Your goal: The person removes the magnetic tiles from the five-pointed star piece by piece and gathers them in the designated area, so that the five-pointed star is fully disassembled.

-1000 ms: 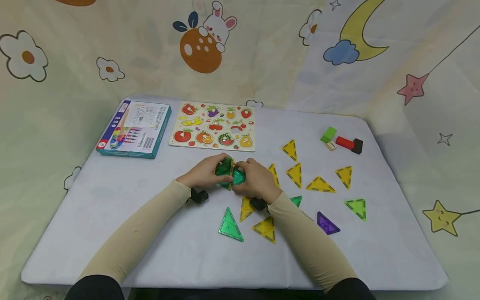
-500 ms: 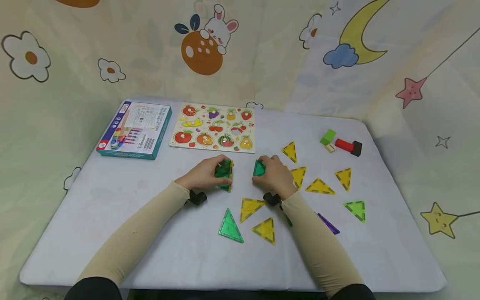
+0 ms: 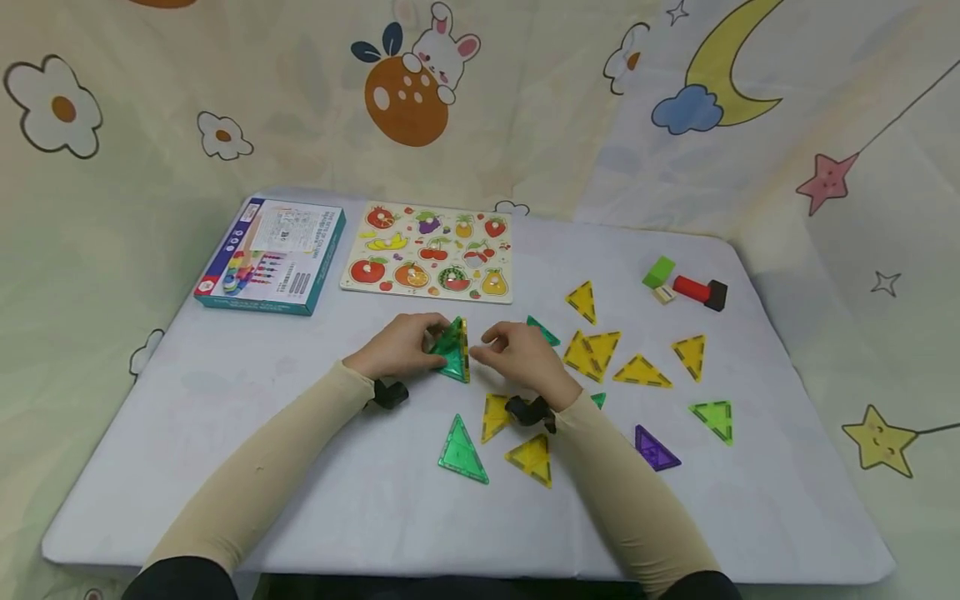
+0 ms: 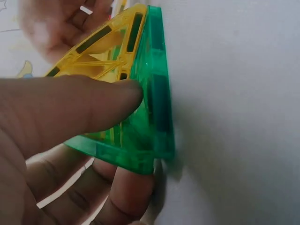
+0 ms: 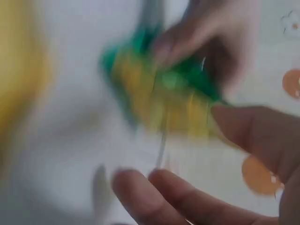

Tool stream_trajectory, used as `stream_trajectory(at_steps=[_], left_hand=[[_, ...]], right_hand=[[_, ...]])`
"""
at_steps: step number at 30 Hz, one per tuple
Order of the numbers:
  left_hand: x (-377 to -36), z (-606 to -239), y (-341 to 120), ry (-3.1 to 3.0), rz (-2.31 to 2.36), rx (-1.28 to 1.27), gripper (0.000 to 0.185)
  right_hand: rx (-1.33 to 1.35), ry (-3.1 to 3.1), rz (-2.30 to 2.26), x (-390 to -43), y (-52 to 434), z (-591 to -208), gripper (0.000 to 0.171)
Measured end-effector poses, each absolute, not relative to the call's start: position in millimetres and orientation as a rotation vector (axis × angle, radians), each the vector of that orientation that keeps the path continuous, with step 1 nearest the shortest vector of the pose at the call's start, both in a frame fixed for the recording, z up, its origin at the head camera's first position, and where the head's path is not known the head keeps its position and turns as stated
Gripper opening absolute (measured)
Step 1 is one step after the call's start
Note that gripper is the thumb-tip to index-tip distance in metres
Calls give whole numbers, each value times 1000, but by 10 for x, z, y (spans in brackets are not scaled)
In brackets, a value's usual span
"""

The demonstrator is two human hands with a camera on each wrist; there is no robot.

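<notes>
A teal box (image 3: 272, 257) lies at the far left of the table (image 3: 225, 467), and just to its right sits a fruit puzzle board (image 3: 429, 252). Nearer, toward the middle, the left hand (image 3: 401, 346) grips a small stack of green and yellow triangle tiles (image 3: 454, 350), holding it upright on the table surface. The left wrist view shows the thumb pressed across the yellow face while the other fingers (image 4: 124, 197) curl under the green tile's lower edge (image 4: 150, 117).

Just to the right of the stack, the right hand (image 3: 521, 358) hovers with its fingers loosely bent and holds nothing; its fingertips are close to the stack but apart from it. The right wrist view is blurred, yet it shows the fingers (image 5: 187, 197) spread in front of the tiles.

Near the person, a flat green triangle (image 3: 461, 450) lies on the table, with two yellow triangles (image 3: 532, 458) beside it to the right. Just beyond the right hand lies another green triangle (image 3: 542, 331). Further right is a scatter of yellow triangles (image 3: 600, 348), a purple triangle (image 3: 654, 448) and a light green triangle (image 3: 714, 417). At the far right stand a green block (image 3: 657, 271) and a red block (image 3: 692, 287), near each other.
</notes>
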State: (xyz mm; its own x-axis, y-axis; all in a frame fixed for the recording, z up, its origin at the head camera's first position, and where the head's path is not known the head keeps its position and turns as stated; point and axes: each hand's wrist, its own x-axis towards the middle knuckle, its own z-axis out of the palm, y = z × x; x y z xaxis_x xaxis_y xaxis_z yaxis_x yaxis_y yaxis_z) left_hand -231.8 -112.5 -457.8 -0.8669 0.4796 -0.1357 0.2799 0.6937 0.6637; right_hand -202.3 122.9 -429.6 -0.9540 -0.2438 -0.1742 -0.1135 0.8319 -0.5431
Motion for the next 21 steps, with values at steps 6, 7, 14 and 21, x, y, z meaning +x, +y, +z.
stream_trajectory(at_steps=[6, 7, 14, 21], left_hand=[[-2312, -4572, -1116, 2627, 949, 575, 49], [-2317, -4574, -1117, 2627, 948, 574, 48], [-2329, -4568, -1137, 2630, 943, 534, 50], [-2324, -4577, -1135, 2629, 955, 524, 49]], right_hand=[[-265, 2774, -748, -1956, 940, -4349, 38], [-253, 2786, -741, -1953, 932, -4353, 34], [-244, 2776, -759, -1979, 1072, -4341, 19], [-112, 2754, -789, -2055, 1274, -4309, 22]])
